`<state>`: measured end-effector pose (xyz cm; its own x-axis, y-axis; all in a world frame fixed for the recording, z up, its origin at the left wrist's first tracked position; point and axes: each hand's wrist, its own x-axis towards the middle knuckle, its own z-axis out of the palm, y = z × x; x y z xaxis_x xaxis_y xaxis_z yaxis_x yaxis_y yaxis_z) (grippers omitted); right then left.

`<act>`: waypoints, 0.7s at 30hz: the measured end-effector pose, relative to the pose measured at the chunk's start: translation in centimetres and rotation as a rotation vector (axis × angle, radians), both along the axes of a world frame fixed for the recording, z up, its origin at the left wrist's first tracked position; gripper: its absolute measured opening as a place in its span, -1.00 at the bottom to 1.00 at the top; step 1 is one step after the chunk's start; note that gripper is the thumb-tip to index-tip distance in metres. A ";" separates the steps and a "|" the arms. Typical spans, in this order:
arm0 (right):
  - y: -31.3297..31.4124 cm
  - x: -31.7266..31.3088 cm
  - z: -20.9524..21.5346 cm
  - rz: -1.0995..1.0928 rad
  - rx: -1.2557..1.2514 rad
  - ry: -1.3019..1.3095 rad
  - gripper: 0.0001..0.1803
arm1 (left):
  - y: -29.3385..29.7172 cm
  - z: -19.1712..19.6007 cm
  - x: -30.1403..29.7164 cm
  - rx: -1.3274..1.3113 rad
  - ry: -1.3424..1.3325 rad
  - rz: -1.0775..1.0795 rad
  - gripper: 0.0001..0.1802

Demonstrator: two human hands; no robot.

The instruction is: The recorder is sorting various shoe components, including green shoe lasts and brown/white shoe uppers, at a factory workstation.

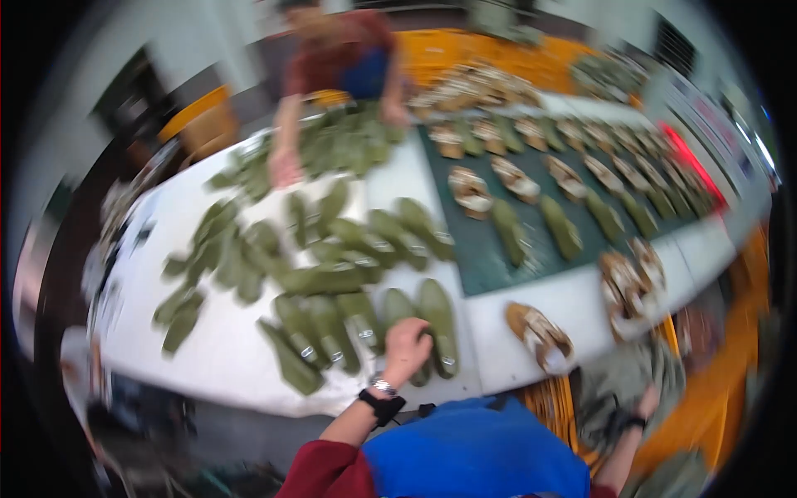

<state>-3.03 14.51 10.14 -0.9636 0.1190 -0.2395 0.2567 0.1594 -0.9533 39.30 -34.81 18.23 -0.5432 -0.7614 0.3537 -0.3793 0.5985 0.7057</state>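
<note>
Near the table's front edge my left hand (407,347) has its fingers curled over an olive-green insole (401,305), which it partly hides. Another green insole (437,324) lies just to its right, and several more (330,328) sit close together on its left. Lower right, my right hand (647,402) hangs beside a grey-green bag or cloth (610,382) below the table edge. Its fingers are blurred, so a grip cannot be made out. A brown-and-white sandal (540,336) rests on the table between my hands.
Loose green insoles (241,257) spread over the white table (133,307). On a dark green mat (481,278) stand rows of sandals with insoles beside them. Across the table a co-worker (340,62) reaches over a heap of insoles. Orange crates (722,398) stand at right.
</note>
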 end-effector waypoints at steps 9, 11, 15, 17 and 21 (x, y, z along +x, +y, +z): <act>-14.9 16.3 7.2 0.711 0.164 0.250 -0.65 | 10.8 12.2 -14.1 0.707 -0.415 -1.069 -0.28; -13.7 17.3 10.2 0.944 0.336 0.248 -0.57 | 15.1 9.8 -20.1 0.642 -0.557 -1.190 -0.06; -10.8 16.2 12.6 1.343 0.252 0.208 -0.54 | 23.4 0.7 -28.7 -0.029 -0.551 -1.195 0.03; -8.5 14.4 12.8 1.451 0.300 0.167 -0.52 | 26.1 -1.5 -32.2 0.031 -0.745 -1.132 -0.13; -0.1 7.4 10.7 1.276 -0.155 0.045 -0.60 | 26.7 1.2 -38.9 0.889 -0.423 -0.985 -0.53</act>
<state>4.35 14.45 20.85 -0.3816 -0.9148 -0.1324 -0.0274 0.1543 -0.9876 0.41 -8.08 19.45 -0.9240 0.1127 -0.3655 -0.3466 0.1576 0.9247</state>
